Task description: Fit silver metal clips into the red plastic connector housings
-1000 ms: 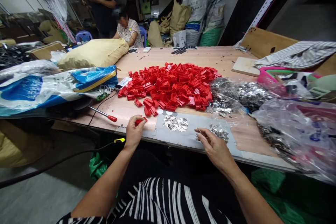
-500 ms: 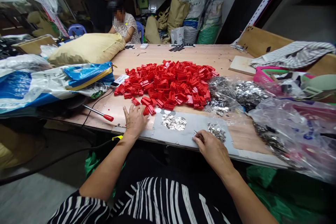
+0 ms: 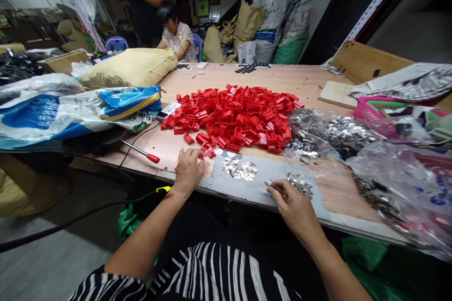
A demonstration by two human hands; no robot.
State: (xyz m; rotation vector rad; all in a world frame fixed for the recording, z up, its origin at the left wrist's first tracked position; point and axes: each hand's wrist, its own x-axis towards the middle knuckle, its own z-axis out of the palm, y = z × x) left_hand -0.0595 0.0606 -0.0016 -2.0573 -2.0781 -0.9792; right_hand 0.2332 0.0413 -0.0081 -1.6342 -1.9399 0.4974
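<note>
My left hand (image 3: pixel 189 170) is at the front edge of the heap of red plastic pieces (image 3: pixel 240 115), fingers curled down and together; what they hold is hidden, though a bit of red shows beside them. A thin pointed tool (image 3: pixel 274 183) is pinched in my right hand (image 3: pixel 291 197), its tip pointing left above a grey mat (image 3: pixel 259 190). Small metal parts show near that tip. On the mat, flat silvery pieces (image 3: pixel 240 169) lie between my hands, and a second pile of small metal parts (image 3: pixel 299 184) sits just beyond my right hand.
A red-handled lever (image 3: pixel 152 158) juts out at the left, near a blue-white sack (image 3: pixel 70 110) and a tan sack (image 3: pixel 130 63). Plastic bags of metal parts (image 3: pixel 348 131) and a pink basket (image 3: pixel 367 109) are at the right. Two people are beyond the table.
The whole view has shifted, so the table sits a little further right and lower. My left hand's spread fingers have curled together. The tool in my right hand shows more clearly.
</note>
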